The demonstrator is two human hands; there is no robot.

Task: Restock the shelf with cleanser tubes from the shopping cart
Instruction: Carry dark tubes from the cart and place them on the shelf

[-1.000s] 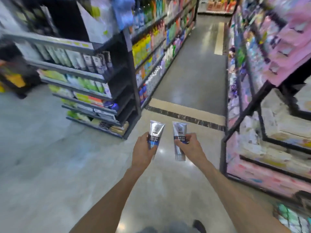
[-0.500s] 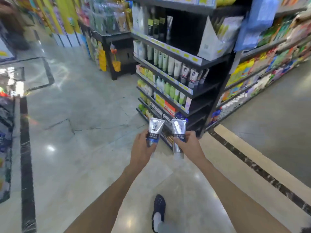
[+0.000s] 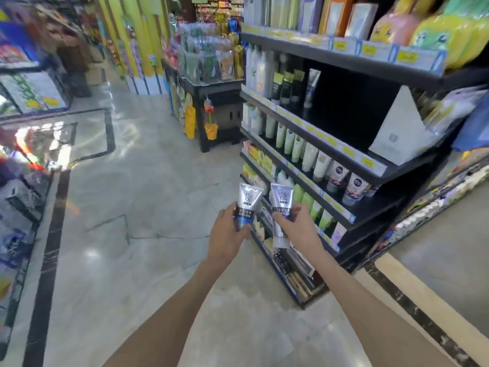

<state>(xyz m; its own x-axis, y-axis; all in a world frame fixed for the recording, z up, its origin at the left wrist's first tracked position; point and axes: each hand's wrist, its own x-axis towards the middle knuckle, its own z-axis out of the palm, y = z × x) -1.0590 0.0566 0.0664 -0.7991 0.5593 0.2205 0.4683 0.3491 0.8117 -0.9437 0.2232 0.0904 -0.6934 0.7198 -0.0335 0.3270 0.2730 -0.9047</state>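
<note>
**A tube in each hand, facing the shelf**

Your left hand [image 3: 227, 234] grips one silver tube [image 3: 247, 205] by its lower half, crimped end up. Your right hand [image 3: 297, 230] grips a second tube [image 3: 281, 207] the same way, its cap poking out below your fingers. The two tubes stand just beside each other, at 12 o'clock from you. The shelf [image 3: 330, 147] rises at 1 o'clock, stocked with other tubes [image 3: 315, 157].

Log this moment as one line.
left hand grips silver cleanser tube | right hand grips second silver tube | black shelf ahead, unstocked
</note>
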